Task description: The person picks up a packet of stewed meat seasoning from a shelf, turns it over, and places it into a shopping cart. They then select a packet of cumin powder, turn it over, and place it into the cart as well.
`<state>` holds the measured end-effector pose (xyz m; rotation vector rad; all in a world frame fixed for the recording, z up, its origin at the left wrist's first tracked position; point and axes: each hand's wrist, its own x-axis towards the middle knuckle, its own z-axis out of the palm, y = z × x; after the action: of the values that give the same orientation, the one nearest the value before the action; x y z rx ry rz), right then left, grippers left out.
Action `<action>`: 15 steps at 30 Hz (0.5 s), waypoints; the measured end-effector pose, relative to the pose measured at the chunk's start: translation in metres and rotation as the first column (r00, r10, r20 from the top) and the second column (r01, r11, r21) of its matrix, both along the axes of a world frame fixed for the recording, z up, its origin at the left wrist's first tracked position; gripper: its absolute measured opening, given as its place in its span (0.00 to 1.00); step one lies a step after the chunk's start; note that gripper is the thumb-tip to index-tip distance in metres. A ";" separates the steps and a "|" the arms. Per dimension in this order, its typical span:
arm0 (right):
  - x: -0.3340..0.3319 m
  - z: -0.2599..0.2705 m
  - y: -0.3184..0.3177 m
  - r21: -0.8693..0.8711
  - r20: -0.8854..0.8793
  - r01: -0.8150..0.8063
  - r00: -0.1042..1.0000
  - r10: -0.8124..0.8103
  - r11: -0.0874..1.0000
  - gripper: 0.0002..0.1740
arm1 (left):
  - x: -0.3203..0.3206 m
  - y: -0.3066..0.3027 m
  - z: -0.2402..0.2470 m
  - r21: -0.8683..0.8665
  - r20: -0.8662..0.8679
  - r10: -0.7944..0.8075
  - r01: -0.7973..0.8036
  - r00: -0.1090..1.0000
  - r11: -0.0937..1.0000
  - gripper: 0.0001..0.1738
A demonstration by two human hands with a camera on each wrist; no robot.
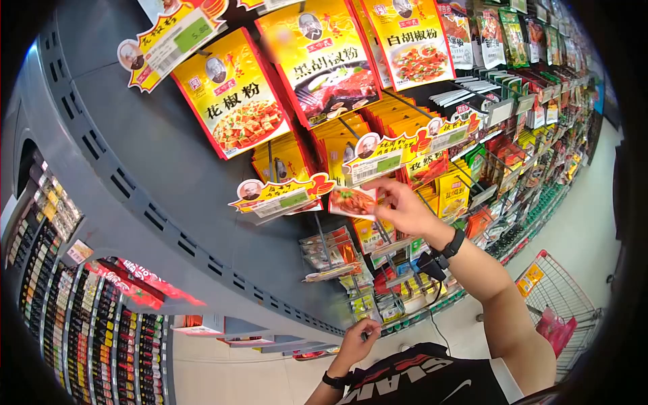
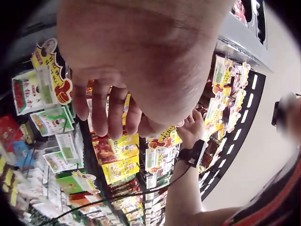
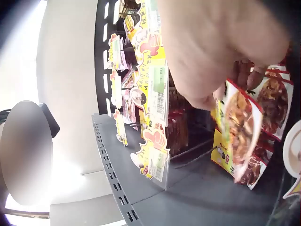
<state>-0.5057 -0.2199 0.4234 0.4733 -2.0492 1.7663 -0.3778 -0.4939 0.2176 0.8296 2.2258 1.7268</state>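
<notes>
My right hand pinches the edge of a seasoning packet with a picture of a cooked dish on it. The packet is below the hanging price tags. Seen from the right wrist, this packet stands tilted in front of similar packets, under my right hand. My left hand is down near my body, fingers loosely curled, holding nothing. In the left wrist view the fingers of my left hand hang down before the rack, with my right hand farther off.
Large yellow pepper-powder packets hang on hooks above. Price tags jut out at the hook ends. A grey shelf panel runs along the left. A shopping cart stands at the right, and a cable hangs near my body.
</notes>
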 end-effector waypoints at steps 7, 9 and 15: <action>0.041 0.012 -0.013 -0.334 0.003 0.100 0.994 -0.105 0.937 0.11 | 0.000 -0.045 -0.027 0.004 0.104 -0.052 0.052 0.993 0.999 0.07; 0.056 0.002 -0.011 -0.394 -0.004 0.065 0.997 -0.072 0.917 0.11 | -0.006 -0.052 -0.029 0.039 0.103 -0.073 0.069 0.992 0.997 0.06; 0.139 -0.017 -0.026 -0.140 0.121 0.171 0.981 -0.154 0.975 0.08 | -0.026 -0.035 -0.016 0.098 0.144 -0.294 0.282 0.945 0.954 0.06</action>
<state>-0.3669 -0.2459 0.4065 0.1624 -1.9463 1.8641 -0.4039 -0.5288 0.2015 0.9462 1.8431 1.6798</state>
